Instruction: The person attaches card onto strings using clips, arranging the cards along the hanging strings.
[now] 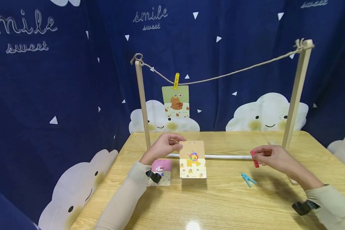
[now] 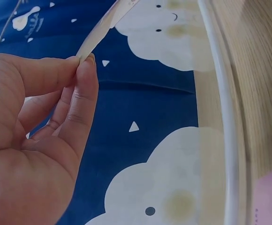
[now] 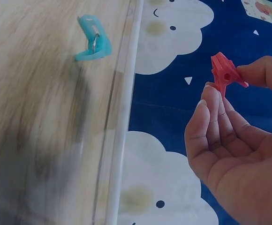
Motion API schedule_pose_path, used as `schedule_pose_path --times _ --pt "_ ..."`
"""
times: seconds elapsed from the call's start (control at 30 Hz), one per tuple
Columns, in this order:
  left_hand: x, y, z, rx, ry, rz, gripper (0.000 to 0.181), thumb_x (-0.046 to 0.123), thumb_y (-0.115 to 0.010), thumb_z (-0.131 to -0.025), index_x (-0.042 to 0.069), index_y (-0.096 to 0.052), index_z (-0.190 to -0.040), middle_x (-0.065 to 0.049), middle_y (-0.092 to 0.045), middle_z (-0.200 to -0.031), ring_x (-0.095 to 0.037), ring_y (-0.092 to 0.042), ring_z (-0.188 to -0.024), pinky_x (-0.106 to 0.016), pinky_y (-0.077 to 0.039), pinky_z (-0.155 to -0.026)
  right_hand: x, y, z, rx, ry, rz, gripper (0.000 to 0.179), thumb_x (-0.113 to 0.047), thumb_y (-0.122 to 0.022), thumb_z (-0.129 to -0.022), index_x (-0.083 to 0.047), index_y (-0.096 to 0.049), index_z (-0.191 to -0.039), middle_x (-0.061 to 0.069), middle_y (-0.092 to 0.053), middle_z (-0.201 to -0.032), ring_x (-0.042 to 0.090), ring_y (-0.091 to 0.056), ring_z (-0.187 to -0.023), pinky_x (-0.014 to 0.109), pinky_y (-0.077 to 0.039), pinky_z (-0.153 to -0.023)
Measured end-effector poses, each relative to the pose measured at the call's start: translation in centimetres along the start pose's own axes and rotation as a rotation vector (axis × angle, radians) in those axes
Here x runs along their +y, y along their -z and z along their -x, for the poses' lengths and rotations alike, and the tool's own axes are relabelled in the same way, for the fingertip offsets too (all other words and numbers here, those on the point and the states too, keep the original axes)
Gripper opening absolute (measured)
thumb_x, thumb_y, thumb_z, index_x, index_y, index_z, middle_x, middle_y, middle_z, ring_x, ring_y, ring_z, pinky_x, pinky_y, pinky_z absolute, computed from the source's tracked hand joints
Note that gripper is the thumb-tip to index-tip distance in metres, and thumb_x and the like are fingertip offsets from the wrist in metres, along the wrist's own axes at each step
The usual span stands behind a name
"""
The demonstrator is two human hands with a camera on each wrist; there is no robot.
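My left hand (image 1: 166, 147) pinches the upper left corner of a lion card (image 1: 193, 163) between thumb and fingertips, raised over the table. In the left wrist view the card (image 2: 109, 23) shows nearly edge-on. My right hand (image 1: 279, 160) pinches a red clothespin (image 1: 255, 159) between thumb and fingers; the right wrist view shows the same clothespin (image 3: 226, 74) from its end. A blue clothespin (image 1: 248, 180) lies on the table below that hand. Under my left wrist lies a pink card (image 1: 162, 171) with a white character, partly covered by the sleeve.
A twine line (image 1: 235, 73) sags between a left wooden post (image 1: 142, 102) and a right wooden post (image 1: 298, 92). A yellow clothespin (image 1: 176, 81) holds a bear card (image 1: 176, 102) on it. A white rod (image 1: 227, 157) runs low across the wooden table (image 1: 218, 204), with a blue curtain (image 1: 212, 38) behind.
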State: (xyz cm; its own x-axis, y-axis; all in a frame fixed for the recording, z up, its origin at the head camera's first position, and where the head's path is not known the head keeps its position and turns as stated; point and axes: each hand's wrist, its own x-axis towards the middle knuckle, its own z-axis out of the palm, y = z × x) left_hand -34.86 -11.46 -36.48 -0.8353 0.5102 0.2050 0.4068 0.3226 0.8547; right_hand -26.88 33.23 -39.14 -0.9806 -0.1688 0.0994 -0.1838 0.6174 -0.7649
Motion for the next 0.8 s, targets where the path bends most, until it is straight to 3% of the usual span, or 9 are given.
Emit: schedule_pose_path --times 0.17,0.43,0.57,0.8 --pt "0.4 -0.1 -0.3 0.009 -0.014 -0.035 0.026 0.005 -0.070 -0.097 0.015 -0.074 -0.121 -0.002 -0.069 -0.124 -0.019 -0.074 -0.093 -0.036 -0.060 -0.084 -0.4 0.0 -0.1 -0.003 0.026 -0.012 0.038 -0.030 -0.069 -0.101 0.000 -0.067 -0.124 0.006 -0.075 -0.097 0.009 -0.067 -0.086 0.027 -0.053 -0.072" --pt "1.1 -0.2 -1.1 0.021 -0.031 -0.048 0.026 0.007 -0.070 -0.097 0.017 -0.075 -0.121 -0.001 -0.069 -0.128 -0.019 -0.074 -0.094 -0.044 -0.060 -0.088 -1.0 0.3 -0.2 0.001 0.032 0.020 0.039 -0.032 -0.068 -0.101 -0.002 -0.066 -0.126 0.005 -0.075 -0.101 0.010 -0.068 -0.088 0.028 -0.054 -0.074" --pt "1.6 -0.4 -1.5 0.018 -0.032 -0.059 0.026 0.009 -0.071 -0.098 0.019 -0.075 -0.121 0.001 -0.068 -0.129 -0.018 -0.074 -0.094 -0.039 -0.060 -0.087 -1.3 0.4 -0.1 0.001 0.036 0.019 0.038 -0.034 -0.069 -0.101 -0.003 -0.066 -0.123 0.006 -0.076 -0.098 0.013 -0.069 -0.087 0.027 -0.054 -0.075" --pt "2.3 -0.5 -2.0 0.028 -0.080 -0.069 0.026 0.010 -0.071 -0.098 0.016 -0.075 -0.122 -0.002 -0.075 -0.104 -0.018 -0.074 -0.089 -0.034 -0.059 -0.083 -2.0 0.5 -0.2 0.001 0.051 0.012 0.038 -0.036 -0.069 -0.101 -0.004 -0.067 -0.121 0.009 -0.076 -0.098 0.015 -0.070 -0.086 0.029 -0.057 -0.076"
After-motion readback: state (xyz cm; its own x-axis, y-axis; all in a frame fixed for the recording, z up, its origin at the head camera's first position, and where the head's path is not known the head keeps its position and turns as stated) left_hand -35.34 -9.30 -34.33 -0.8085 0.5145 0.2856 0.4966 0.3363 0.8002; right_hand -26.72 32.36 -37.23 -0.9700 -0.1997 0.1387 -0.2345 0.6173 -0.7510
